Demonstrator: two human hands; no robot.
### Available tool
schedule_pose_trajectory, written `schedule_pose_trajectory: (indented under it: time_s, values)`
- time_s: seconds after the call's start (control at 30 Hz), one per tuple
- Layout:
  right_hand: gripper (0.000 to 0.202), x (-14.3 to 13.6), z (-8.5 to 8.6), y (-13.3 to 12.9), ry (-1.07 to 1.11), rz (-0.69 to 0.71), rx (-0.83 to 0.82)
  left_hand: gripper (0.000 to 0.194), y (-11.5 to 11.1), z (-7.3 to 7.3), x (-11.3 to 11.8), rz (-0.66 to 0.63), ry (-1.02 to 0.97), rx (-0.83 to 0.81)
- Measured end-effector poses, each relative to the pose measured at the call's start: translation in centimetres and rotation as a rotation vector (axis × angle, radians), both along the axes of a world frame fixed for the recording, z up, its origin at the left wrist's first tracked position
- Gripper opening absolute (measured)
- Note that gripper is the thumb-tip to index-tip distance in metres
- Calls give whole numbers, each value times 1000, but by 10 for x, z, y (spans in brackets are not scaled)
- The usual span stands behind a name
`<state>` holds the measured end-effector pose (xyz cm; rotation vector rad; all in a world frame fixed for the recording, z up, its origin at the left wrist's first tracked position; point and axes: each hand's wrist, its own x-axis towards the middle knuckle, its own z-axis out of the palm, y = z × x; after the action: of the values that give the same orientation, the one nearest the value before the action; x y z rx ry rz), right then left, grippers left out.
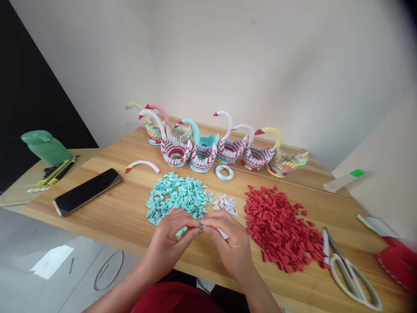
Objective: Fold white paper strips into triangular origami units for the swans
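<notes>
Over the front edge of the table, my left hand point(174, 237) and my right hand point(230, 241) meet fingertip to fingertip. Both pinch a small turquoise folded paper piece point(202, 226), mostly hidden by the fingers. A bit of white point(223, 234) shows by my right hand's fingers; whether it is held or lies on the table I cannot tell. Just beyond my hands spreads a pile of turquoise paper triangles point(179, 195), with a few white paper triangles point(226, 203) beside it. To the right lies a large heap of red paper triangles point(282, 228).
Several paper swans point(176, 152) line the back. In front of them lie a turquoise-and-white paper ring point(224, 168) and a white curved neck point(143, 163). A phone point(87, 191) rests at left, scissors point(352, 278) at right. A green jug point(45, 148) stands far left.
</notes>
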<state>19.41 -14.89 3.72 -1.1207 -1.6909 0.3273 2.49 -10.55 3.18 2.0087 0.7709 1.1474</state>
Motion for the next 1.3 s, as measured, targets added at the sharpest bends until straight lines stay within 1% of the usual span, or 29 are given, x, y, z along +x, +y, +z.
schedule_pose_trajectory:
  time_s: [0.1, 0.23, 0.3, 0.37, 0.43, 0.53, 0.6, 0.67, 0.73, 0.77, 0.83, 0.9, 0.97, 1.03, 1.13, 1.17, 1.2, 1.3]
  values:
    - [11, 4, -6, -13, -52, -42, 4, 15, -13, -4, 7, -3, 1, 18]
    - [18, 10, -14, -27, -121, -33, 49, 16, -28, -11, 16, -21, -12, 89]
    - [16, 12, -16, -31, -122, -30, 81, 16, -32, -15, 18, -2, -17, 54]
    - [13, 14, -18, -33, -110, -38, 94, 13, -34, -18, 18, 5, -22, -21]
    - [13, 15, -20, -34, -93, -51, 82, 13, -34, -20, 18, -20, -23, -91]
    - [16, 16, -23, -36, -60, -47, 55, 18, -35, -20, 19, -52, -31, -155]
    - [16, 17, -25, -37, -47, -26, 45, 19, -37, -19, 20, -65, -30, -165]
    - [15, 18, -26, -37, -53, -2, 29, 17, -38, -18, 19, -82, -12, -128]
    - [17, 19, -26, -35, -82, 13, 11, 17, -33, -19, 15, -72, 26, -39]
    - [18, 20, -26, -34, -106, 13, 5, 17, -28, -19, 12, -43, 43, 23]
    - [22, 23, -25, -33, -159, -1, 3, 16, -12, -22, 2, 65, 82, 168]
    - [25, 23, -23, -33, -191, -17, 8, 13, 10, -25, -10, 207, 146, 303]
    - [25, 21, -18, -35, -201, 6, 3, 11, 30, -26, -23, 300, 264, 359]
    - [25, 16, -10, -38, -214, 95, 16, 16, 42, -24, -33, 369, 335, 364]
    - [22, 10, 2, -41, -240, 291, 105, 22, 45, -19, -39, 363, 328, 360]
    - [21, 10, 6, -41, -253, 315, 125, 23, 44, -18, -38, 346, 317, 358]
    - [20, 11, 8, -39, -272, 303, 128, 22, 42, -17, -37, 330, 314, 356]
    - [21, 22, 8, -26, -398, 146, 25, 16, 39, -20, -31, 279, 356, 371]
